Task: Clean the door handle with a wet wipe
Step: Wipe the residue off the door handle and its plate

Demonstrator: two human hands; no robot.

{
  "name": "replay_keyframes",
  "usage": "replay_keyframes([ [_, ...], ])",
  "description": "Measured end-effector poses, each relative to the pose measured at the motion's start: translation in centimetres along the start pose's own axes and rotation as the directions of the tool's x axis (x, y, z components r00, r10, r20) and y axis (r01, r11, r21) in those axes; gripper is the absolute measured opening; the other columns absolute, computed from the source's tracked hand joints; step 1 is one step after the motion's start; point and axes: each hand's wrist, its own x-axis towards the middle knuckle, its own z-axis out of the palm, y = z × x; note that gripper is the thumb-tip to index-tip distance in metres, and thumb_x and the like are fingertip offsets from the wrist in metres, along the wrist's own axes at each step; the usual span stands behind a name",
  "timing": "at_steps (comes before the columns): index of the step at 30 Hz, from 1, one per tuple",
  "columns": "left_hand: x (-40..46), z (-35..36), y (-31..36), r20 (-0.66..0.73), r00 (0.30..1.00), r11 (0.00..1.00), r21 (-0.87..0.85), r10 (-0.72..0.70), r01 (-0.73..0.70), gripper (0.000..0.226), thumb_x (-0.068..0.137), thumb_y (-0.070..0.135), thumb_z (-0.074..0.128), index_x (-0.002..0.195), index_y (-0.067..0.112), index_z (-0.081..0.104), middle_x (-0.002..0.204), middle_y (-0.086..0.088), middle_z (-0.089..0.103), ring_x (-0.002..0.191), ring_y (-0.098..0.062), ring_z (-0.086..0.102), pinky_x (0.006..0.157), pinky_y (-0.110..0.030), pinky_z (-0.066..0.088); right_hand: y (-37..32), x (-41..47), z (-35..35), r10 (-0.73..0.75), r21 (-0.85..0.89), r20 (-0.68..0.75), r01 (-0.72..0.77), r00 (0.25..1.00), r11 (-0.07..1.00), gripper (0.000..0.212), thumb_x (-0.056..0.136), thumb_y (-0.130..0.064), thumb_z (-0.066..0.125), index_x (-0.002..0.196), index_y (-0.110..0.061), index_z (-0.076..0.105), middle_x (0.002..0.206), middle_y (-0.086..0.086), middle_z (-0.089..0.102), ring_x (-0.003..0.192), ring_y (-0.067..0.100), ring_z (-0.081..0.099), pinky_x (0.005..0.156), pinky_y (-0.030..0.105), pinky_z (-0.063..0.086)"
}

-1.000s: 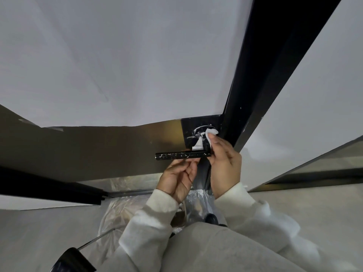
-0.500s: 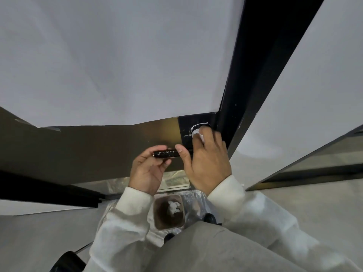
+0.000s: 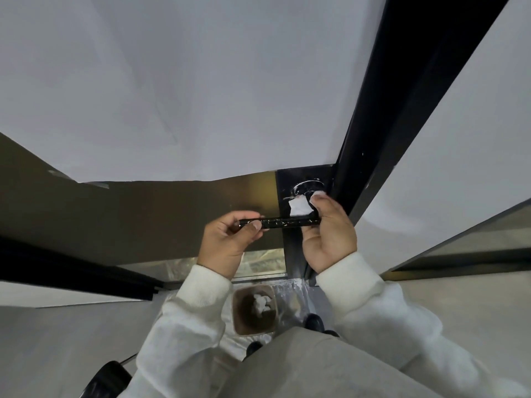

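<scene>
Since half a second ago my right hand [image 3: 327,234] has rolled back, baring the wipe [image 3: 300,207] it pinches against the handle's [image 3: 283,222] neck by the round base [image 3: 309,186]. My left hand [image 3: 227,239] grips the handle's free end, steadying it. I judge the base nearly done; the bar looks streaked, so wiping remains. My fingers hide the wipe's far side. Used wipes lie in the bin [image 3: 254,310] below.
</scene>
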Motion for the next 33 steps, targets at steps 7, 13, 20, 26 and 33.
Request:
replay_keyframes([
  [7, 0.0, 0.0, 0.0, -0.012, 1.0, 1.0, 0.005, -0.027, 0.027, 0.015, 0.071, 0.014, 0.078, 0.085, 0.019, 0.081, 0.091, -0.016, 0.075, 0.087, -0.033, 0.071, 0.075, -0.026, 0.059, -0.5, 0.3, 0.7, 0.223, 0.054, 0.027, -0.224, 0.975, 0.973, 0.012, 0.09, -0.006, 0.069, 0.102, -0.005, 0.067, 0.093, 0.014, 0.072, 0.08, 0.02, 0.072, 0.062, 0.027, 0.061],
  [13, -0.3, 0.4, 0.3, -0.04, 0.999, 0.999, 0.038, -0.031, 0.033, 0.014, 0.079, 0.004, 0.075, 0.085, 0.016, 0.08, 0.088, -0.014, 0.076, 0.083, -0.028, 0.074, 0.074, -0.028, 0.06, -1.0, 0.6, 0.7, 0.114, -0.161, -0.088, -0.127, 0.99, 0.979, 0.01, 0.082, -0.004, 0.078, 0.084, -0.011, 0.071, 0.076, 0.006, 0.074, 0.069, 0.02, 0.072, 0.069, 0.034, 0.06],
  [20, -0.1, 2.3, 3.6, 0.154, 0.964, 0.407, 0.883, 0.217, -0.233, 0.012, 0.088, 0.032, 0.066, 0.089, 0.032, 0.079, 0.091, 0.021, 0.076, 0.088, -0.009, 0.069, 0.095, -0.025, 0.04, 0.0, 0.1, -2.0, -0.666, -0.712, 0.453, 0.69, 0.593, 0.129, 0.006, 0.085, -0.013, 0.076, 0.09, -0.015, 0.079, 0.091, -0.003, 0.069, 0.083, 0.009, 0.066, 0.078, 0.018, 0.053],
  [26, 1.0, 6.8, 5.0, 0.338, 0.926, 0.352, 0.857, 0.167, -0.376, 0.035, 0.082, 0.046, 0.061, 0.113, 0.032, 0.071, 0.093, 0.015, 0.077, 0.09, -0.008, 0.072, 0.089, -0.034, 0.057, -1.1, -0.6, -3.1, -0.543, -0.555, 0.737, 0.819, 0.402, -0.146, 0.021, 0.087, -0.001, 0.069, 0.104, -0.009, 0.079, 0.109, 0.001, 0.069, 0.1, 0.017, 0.065, 0.093, 0.016, 0.049],
  [33, 0.8, 7.5, 4.3, 0.351, 0.831, 0.476, 0.694, 0.432, -0.541, 0.025, 0.086, 0.005, 0.074, 0.104, 0.022, 0.08, 0.094, 0.012, 0.078, 0.084, -0.002, 0.072, 0.08, -0.03, 0.06, -2.1, -0.9, -3.4, -0.412, -0.433, 0.859, 0.861, 0.304, -0.267, 0.03, 0.089, 0.001, 0.066, 0.119, -0.002, 0.071, 0.123, 0.013, 0.062, 0.114, 0.02, 0.061, 0.1, 0.026, 0.05],
])
